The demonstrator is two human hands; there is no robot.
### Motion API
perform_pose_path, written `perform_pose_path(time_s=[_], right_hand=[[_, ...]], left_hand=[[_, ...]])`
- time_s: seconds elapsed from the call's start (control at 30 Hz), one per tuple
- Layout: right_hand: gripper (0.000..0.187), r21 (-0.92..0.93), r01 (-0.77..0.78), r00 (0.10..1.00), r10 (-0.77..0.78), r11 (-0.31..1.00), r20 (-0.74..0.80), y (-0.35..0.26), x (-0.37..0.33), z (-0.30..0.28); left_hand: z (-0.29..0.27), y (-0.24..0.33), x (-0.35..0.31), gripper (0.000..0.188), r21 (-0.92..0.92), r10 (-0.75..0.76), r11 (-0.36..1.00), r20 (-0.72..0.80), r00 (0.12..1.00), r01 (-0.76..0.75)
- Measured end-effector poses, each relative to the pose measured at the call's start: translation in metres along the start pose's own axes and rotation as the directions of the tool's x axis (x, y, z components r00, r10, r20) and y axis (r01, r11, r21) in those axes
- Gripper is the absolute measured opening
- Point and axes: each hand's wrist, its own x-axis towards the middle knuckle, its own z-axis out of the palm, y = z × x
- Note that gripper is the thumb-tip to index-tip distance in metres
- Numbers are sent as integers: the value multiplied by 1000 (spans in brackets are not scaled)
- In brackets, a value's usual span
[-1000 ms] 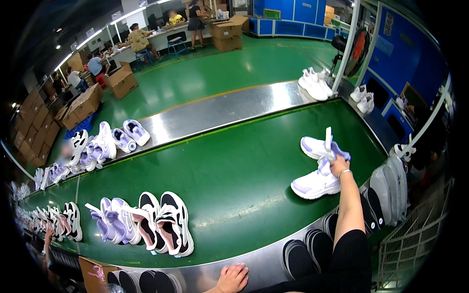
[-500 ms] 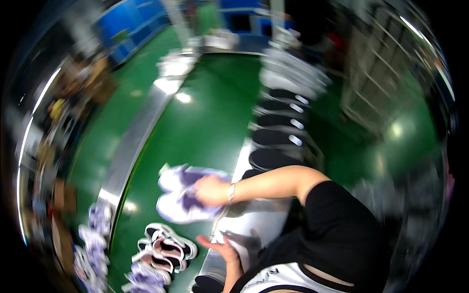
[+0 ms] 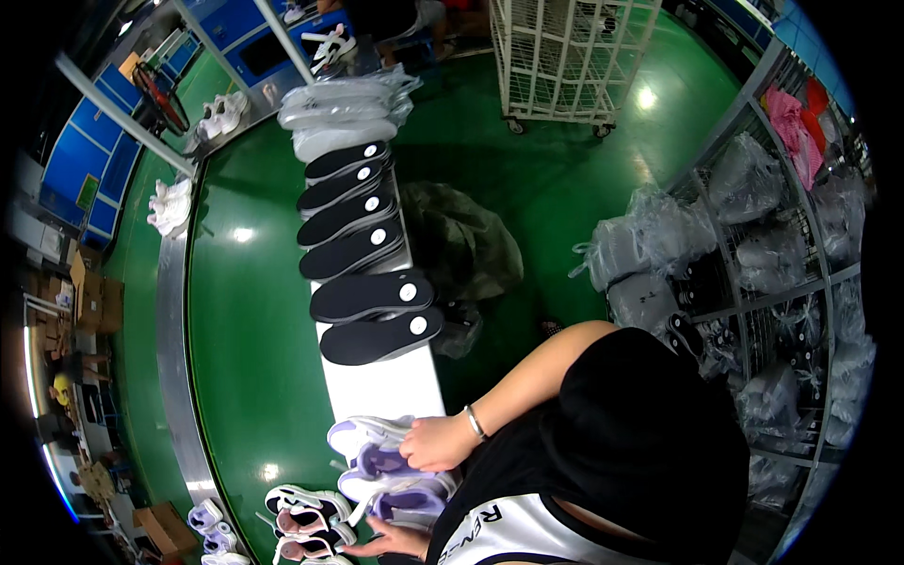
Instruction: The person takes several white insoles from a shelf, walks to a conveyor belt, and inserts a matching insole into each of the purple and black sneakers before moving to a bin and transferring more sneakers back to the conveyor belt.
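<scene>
The right hand (image 3: 440, 443) keeps a closed grip, its fingers curled over a white-and-lavender sneaker (image 3: 363, 435) lying at the near end of a pale, smooth counter (image 3: 384, 391); at least one more lavender-lined sneaker (image 3: 414, 502) sits just beside it. The left hand (image 3: 400, 540) is released, fingers spread toward black-and-white sneakers with pink lining (image 3: 303, 520) on the green conveyor belt (image 3: 254, 358); contact cannot be confirmed. Progress, as judged from placement: the lavender footwear is within reach of both hands, while the flat black insoles with white round labels (image 3: 372, 341) lie in a row along the counter, untouched by either hand. Whether any sneaker contains an insole cannot be determined. Pose: the right forearm comes in from the lower right, wrist roughly straight, wearing a silver bangle (image 3: 475, 423); the left is low, near the torso, its forearm mostly hidden.
</scene>
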Motion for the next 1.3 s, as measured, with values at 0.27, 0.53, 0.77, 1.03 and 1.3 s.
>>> perform_pose_path(time_s=[0.27,0.53,0.77,1.03,1.3], right_hand=[[20,183,-440,875,465,879,-134,70,-197,-55],[19,365,-720,542,806,591,-237,106,-404,-118],[20,521,-772,225,923,364,-312,145,-495,-135],[22,563,-797,164,975,221,-151,236,-565,-183],[26,778,-620,-406,891,-105,-204,258,-634,-245]], left_hand=[[77,168,-46,59,-300,477,869,296,827,-393],[197,265,-223,50,-452,462,729,879,-116,-514],[274,342,-278,54,-548,312,373,834,-455,-749],[421,433,-344,54,-681,136,277,726,-674,-678],[556,559,-402,50,-842,219,-32,520,-826,-538]])
